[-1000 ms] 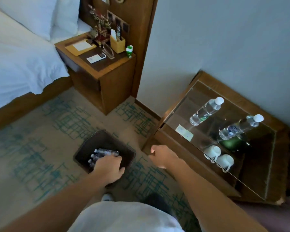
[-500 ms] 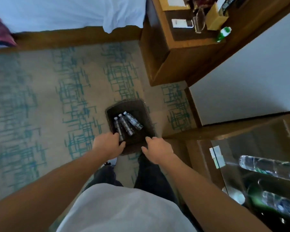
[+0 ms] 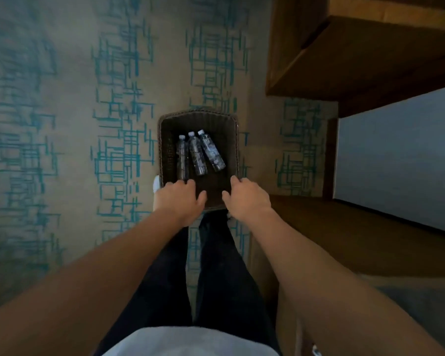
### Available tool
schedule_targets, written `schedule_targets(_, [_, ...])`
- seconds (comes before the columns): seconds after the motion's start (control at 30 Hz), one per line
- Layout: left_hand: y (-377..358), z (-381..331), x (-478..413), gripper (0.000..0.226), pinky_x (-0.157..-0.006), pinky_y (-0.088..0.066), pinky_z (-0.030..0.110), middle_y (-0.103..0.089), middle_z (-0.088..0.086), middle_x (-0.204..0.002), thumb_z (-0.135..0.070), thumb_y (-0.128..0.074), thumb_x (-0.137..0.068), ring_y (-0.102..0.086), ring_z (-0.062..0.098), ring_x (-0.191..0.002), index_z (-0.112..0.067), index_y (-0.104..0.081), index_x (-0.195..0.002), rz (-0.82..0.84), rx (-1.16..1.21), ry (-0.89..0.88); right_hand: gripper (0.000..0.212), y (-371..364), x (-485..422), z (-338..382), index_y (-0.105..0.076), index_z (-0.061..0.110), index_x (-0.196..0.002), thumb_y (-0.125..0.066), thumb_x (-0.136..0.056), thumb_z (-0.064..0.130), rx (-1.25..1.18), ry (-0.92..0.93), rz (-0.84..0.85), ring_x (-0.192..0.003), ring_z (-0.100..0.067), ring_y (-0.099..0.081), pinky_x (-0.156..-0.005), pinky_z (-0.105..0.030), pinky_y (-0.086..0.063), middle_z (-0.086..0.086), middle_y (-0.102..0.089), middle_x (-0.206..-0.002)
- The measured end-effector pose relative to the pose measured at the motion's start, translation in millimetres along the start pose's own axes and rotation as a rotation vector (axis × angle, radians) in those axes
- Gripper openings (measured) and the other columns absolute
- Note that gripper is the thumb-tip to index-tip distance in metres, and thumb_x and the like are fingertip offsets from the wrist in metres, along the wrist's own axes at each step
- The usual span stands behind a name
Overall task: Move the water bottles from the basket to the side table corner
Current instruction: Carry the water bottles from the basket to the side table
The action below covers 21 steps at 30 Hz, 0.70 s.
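A dark woven basket (image 3: 165,140) stands on the carpet straight below me. Three clear water bottles with white caps lie side by side in it: the left bottle (image 3: 181,156), the middle bottle (image 3: 197,155) and the right bottle (image 3: 212,152). My left hand (image 3: 180,200) hovers over the basket's near left edge, fingers spread, tips by the left bottle's base. My right hand (image 3: 247,197) is over the near right edge, fingers apart, holding nothing.
A wooden nightstand (image 3: 357,60) rises at the upper right. The brown side table edge (image 3: 357,232) runs along the right, beside a pale wall (image 3: 401,160). Patterned beige and teal carpet (image 3: 88,124) covers the floor. My legs (image 3: 216,265) stand just behind the basket.
My view has tilted further down; the bottles on the side table have left the frame. Both hands stay over the basket's near edge, slightly further in.
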<state>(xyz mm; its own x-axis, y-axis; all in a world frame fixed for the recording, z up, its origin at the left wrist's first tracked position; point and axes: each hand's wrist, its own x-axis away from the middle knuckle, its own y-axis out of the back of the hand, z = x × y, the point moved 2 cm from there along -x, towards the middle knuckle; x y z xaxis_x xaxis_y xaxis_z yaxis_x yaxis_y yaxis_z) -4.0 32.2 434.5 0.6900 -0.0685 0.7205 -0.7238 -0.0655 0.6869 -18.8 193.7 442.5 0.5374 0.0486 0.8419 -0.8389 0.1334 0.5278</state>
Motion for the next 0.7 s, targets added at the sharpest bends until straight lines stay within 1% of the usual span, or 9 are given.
schedule_targets(0.1, [-12.1, -3.4, -20.2, 0.049, -0.073, -0.045, 0.04, -0.065, 0.011, -0.114, -0.055, -0.032, -0.099, -0.062, 0.034, -0.107, -0.016, -0.057, -0.117, 0.004, -0.029, -0.006, 0.057, -2.3, -24.2, -9.9, -0.032, 0.014, -0.153, -0.037, -0.105, 0.043, -0.027, -0.03, -0.002, -0.132, -0.035, -0.049, -0.098, -0.045, -0.048, -0.014, -0.047, -0.148])
schedule_targets(0.2, [-27.8, -1.0, -45.8, 0.048, -0.076, -0.049, 0.042, -0.065, 0.011, -0.112, -0.054, -0.033, -0.098, -0.062, 0.034, -0.106, -0.016, -0.058, -0.114, 0.012, 0.0, 0.009, 0.055, -10.3, -52.2, -12.7, -0.037, 0.013, -0.15, -0.037, -0.104, 0.043, -0.055, -0.041, -0.002, -0.13, -0.035, -0.05, -0.098, -0.045, -0.047, -0.015, -0.05, -0.144])
schedule_targets(0.3, [-52.3, 6.9, -77.0, 0.046, -0.077, -0.05, 0.044, -0.066, 0.013, -0.11, -0.051, -0.033, -0.099, -0.062, 0.036, -0.104, -0.014, -0.058, -0.11, 0.022, 0.018, 0.038, 0.047, -27.1, -87.5, -13.2, -0.048, 0.013, -0.138, -0.039, -0.103, 0.043, -0.104, -0.058, -0.006, -0.124, -0.035, -0.054, -0.095, -0.046, -0.049, -0.014, -0.056, -0.134])
schedule_targets(0.4, [-84.5, 19.9, -113.5, 0.046, -0.077, -0.05, 0.044, -0.066, 0.014, -0.109, -0.051, -0.033, -0.099, -0.063, 0.036, -0.103, -0.013, -0.057, -0.11, 0.042, 0.032, 0.081, 0.044, -47.9, -130.1, -14.4, -0.049, 0.012, -0.134, -0.039, -0.103, 0.042, -0.125, -0.056, 0.016, -0.12, -0.035, -0.056, -0.091, -0.045, -0.05, -0.014, -0.057, -0.13])
schedule_targets(0.63, [-156.9, 44.6, -206.4, 0.046, -0.076, -0.046, 0.042, -0.064, 0.016, -0.113, -0.049, -0.034, -0.1, -0.061, 0.037, -0.106, -0.012, -0.055, -0.117, 0.06, 0.049, 0.132, 0.048, -101.9, -239.6, -19.8, -0.043, 0.013, -0.143, -0.039, -0.104, 0.041, -0.111, -0.055, 0.089, -0.121, -0.034, -0.055, -0.087, -0.043, -0.048, -0.014, -0.054, -0.134])
schedule_targets(0.7, [-178.3, 49.0, -233.6, 0.046, -0.072, -0.042, 0.041, -0.064, 0.016, -0.114, -0.048, -0.034, -0.1, -0.061, 0.037, -0.105, -0.012, -0.055, -0.117, 0.075, 0.069, 0.148, 0.054, -116.4, -269.2, -20.5, -0.035, 0.015, -0.151, -0.039, -0.105, 0.042, -0.116, -0.069, 0.139, -0.126, -0.034, -0.053, -0.092, -0.043, -0.049, -0.014, -0.05, -0.143])
